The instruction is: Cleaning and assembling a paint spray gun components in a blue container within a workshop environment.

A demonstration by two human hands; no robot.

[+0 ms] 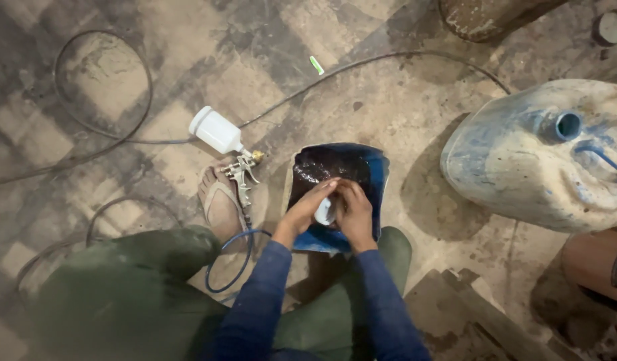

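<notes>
Blue plastic forms the cut container (379,175) that stands on the dirty concrete floor (402,107), and dark liquid fills most of it. In the head view, the only one, the person squats over it with both hands meeting above the liquid. The left hand (307,206) curls its fingers around a small white object (324,212), and the right hand (354,212) closes on the same object from the other side, so both hands are nearly shut around it. What exactly the white object is, I cannot tell, because the fingers cover most of it.

To do this handling well, I think the object should stay low over the container, so drops fall back inside, and the grip should be firm because the piece is probably wet and slippery.

Just left of the container lies a spray gun (243,175) with a white cup (216,130), resting near the person's sandalled foot (221,204); a blue hose (231,264) loops from it. To the right, well apart, lies a big whitish jerrycan (522,174) on its side with blue stains and an open spout. I see no readable label on it. A small green scrap (316,65) lies further up on the floor.
</notes>
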